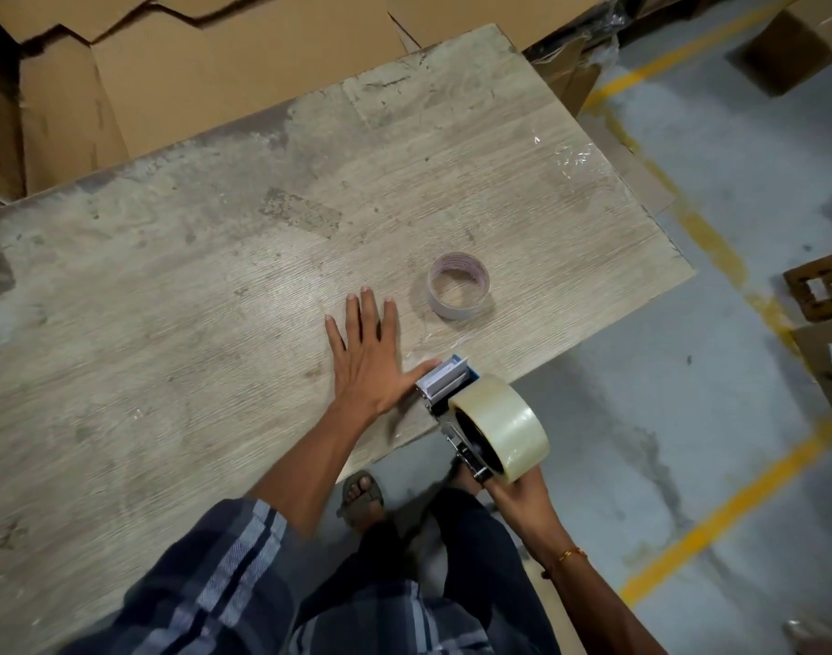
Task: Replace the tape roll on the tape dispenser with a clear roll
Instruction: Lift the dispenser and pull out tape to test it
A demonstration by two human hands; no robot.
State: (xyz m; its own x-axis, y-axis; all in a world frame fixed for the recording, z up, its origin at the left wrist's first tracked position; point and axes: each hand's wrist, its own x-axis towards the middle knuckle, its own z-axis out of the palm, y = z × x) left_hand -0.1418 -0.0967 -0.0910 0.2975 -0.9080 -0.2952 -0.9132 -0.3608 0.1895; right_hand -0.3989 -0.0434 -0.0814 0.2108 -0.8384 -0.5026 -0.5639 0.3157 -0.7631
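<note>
My right hand (pixel 522 496) grips the handle of the tape dispenser (pixel 451 394) at the table's near right edge. A full clear tape roll (pixel 503 425) sits on the dispenser's hub. The dispenser's blue-and-white front end rests on the tabletop. My left hand (pixel 369 356) lies flat on the wooden table (pixel 215 286) with fingers spread, its thumb touching the dispenser's front. An almost empty roll core (pixel 459 286), white with red print inside, lies flat on the table beyond my left hand.
Flattened cardboard boxes (pixel 191 63) stand behind the table. On the right is a grey concrete floor (pixel 711 276) with yellow lines and more cartons. A scrap of clear film (pixel 574 156) lies on the table's far right corner.
</note>
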